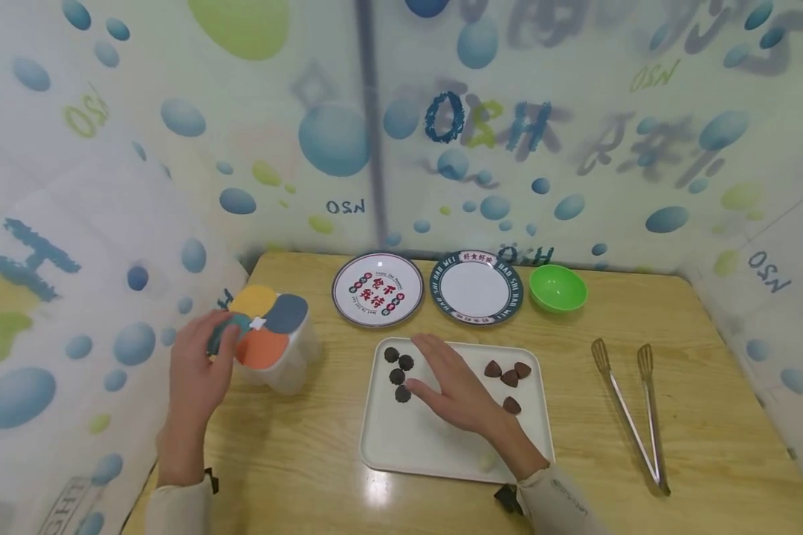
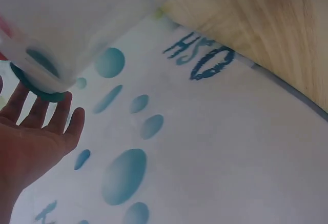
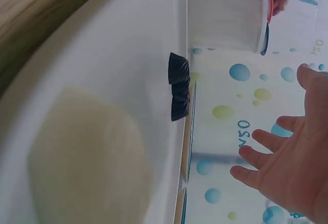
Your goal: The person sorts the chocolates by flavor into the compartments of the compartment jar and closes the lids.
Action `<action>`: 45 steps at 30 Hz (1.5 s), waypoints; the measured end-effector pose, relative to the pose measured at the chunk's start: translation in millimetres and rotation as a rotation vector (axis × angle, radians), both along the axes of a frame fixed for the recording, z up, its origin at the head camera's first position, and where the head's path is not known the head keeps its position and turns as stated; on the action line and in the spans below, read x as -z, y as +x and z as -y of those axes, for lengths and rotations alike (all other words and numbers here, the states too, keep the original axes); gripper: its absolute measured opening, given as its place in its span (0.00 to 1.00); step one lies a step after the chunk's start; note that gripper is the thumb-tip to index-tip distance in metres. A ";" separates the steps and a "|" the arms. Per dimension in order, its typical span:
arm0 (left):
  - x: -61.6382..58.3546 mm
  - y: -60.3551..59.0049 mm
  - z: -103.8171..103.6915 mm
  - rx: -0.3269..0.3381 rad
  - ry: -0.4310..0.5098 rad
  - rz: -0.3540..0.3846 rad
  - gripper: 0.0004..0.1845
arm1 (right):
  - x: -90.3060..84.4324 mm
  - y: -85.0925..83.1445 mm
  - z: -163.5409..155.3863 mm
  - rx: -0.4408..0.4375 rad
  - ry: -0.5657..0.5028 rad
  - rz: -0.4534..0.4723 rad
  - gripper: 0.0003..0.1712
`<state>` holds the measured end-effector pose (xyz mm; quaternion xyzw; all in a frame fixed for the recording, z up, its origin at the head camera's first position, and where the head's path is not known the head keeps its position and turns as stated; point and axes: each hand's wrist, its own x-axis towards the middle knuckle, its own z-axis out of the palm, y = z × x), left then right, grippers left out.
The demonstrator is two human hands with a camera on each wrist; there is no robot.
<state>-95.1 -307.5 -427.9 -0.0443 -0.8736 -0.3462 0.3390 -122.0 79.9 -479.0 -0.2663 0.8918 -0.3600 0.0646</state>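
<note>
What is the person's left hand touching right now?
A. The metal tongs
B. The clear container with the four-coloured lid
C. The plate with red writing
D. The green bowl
B. In the head view the left hand rests its fingers against the lid edge of the clear container, while the tongs, green bowl and plate lie apart from it.

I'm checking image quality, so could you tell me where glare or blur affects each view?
Head view: sharp, with a glare spot on the table. Left wrist view: container blurred. Right wrist view: the pale lump on the tray is out of focus.
</note>
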 end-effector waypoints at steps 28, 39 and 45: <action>19.2 24.4 -64.9 -0.117 0.086 0.329 0.20 | -13.8 -4.0 69.9 -0.229 -0.189 -0.325 0.36; 27.5 25.4 -66.7 -0.063 0.136 0.272 0.20 | -12.4 -26.8 114.1 -0.403 -0.114 -0.642 0.32; 28.1 23.6 -63.7 -0.007 0.142 0.258 0.20 | -9.0 -31.3 123.4 -0.377 -0.116 -0.619 0.33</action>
